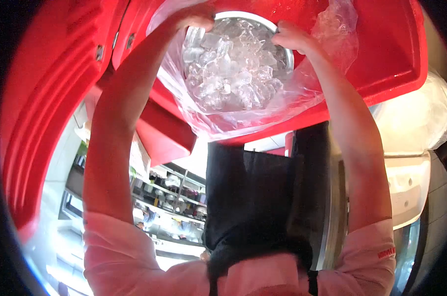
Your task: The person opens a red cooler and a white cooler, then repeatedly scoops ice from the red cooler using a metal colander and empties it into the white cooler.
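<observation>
A round metal container (288, 58) with a pale rim is at the top middle, over a red bin (386, 49). Clear ice cubes (233, 74) lie in and in front of it, inside a clear plastic bag (203, 118) spread over the bin's edge. My left hand (199, 19) is closed on the rim at its left side. On the right side, my right hand (291, 37) grips the same rim with bent fingers.
Ribbed red plastic (46, 113) with metal fittings rises at the left. On the right are a white plastic container (406, 185) and a filled clear bag (413, 116). Shelves with items (171, 192) show at the lower left.
</observation>
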Action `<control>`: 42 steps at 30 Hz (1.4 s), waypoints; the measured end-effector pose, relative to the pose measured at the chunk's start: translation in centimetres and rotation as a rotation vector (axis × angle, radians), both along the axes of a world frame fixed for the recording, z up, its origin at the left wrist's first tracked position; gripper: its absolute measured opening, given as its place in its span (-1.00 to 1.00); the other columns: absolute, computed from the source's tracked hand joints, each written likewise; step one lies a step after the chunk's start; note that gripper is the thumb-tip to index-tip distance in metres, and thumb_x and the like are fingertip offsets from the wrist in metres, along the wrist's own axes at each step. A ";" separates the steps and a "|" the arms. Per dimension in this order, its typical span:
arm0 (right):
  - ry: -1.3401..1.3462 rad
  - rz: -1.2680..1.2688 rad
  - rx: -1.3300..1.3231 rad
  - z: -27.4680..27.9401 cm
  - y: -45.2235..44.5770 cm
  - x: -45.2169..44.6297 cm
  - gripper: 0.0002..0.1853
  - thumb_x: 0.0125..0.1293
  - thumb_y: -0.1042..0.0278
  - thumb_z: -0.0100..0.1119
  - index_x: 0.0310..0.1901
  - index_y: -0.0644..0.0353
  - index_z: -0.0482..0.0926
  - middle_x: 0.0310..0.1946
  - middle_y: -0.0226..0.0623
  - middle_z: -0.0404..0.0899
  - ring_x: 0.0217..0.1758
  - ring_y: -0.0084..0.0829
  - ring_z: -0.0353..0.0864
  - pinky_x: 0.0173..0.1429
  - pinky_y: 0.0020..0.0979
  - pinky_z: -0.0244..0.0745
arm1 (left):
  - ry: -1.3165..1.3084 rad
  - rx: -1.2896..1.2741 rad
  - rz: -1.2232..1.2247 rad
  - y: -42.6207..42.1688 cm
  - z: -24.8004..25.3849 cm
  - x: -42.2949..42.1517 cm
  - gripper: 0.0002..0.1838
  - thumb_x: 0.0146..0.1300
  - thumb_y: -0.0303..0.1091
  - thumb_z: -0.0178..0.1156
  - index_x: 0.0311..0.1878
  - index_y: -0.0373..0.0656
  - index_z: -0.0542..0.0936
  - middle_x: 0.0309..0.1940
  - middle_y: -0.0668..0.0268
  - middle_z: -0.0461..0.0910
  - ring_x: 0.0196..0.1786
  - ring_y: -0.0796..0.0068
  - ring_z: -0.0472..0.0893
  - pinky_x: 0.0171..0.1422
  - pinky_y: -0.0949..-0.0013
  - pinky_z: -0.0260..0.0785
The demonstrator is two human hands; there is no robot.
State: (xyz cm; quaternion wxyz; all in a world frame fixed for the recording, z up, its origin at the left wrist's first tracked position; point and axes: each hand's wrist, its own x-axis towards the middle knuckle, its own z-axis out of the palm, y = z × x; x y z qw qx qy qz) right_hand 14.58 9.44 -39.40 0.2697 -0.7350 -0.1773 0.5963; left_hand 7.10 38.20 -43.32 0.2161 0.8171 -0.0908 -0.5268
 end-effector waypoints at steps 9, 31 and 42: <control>0.041 -0.019 -0.009 4.8 0.7 0.2 -0.62 -0.13 0.31 0.13 -0.27 0.42 0.47 -0.41 -0.19 0.47 -0.30 -0.41 0.45 -0.29 -0.36 0.35 | -0.232 -0.094 -0.077 1.5 5.6 1.7 -0.73 -0.18 -0.28 0.09 -0.56 -0.36 0.55 -0.59 -0.01 0.52 -0.44 0.17 0.53 -0.35 0.13 0.29; -0.306 0.340 -0.136 10.4 -0.2 -3.2 -0.57 -0.05 0.15 0.08 -0.29 0.41 0.56 -0.40 0.14 0.56 -0.25 0.01 0.59 -0.15 -0.14 0.45 | -0.207 -0.089 0.235 -2.2 13.7 -1.6 -0.67 -0.06 -0.23 0.07 -0.29 -0.28 0.56 -0.36 0.10 0.57 -0.28 0.19 0.54 -0.21 0.19 0.35; -0.656 0.324 -0.013 9.6 -2.3 -5.7 -0.63 0.11 0.12 0.08 -0.25 0.32 0.44 -0.50 0.03 0.54 -0.38 -0.02 0.57 -0.24 -0.08 0.43 | -0.244 -0.113 0.277 -2.2 13.0 -2.8 -0.68 0.01 -0.27 0.06 -0.20 -0.25 0.55 -0.25 0.14 0.58 -0.19 0.24 0.55 -0.10 0.25 0.37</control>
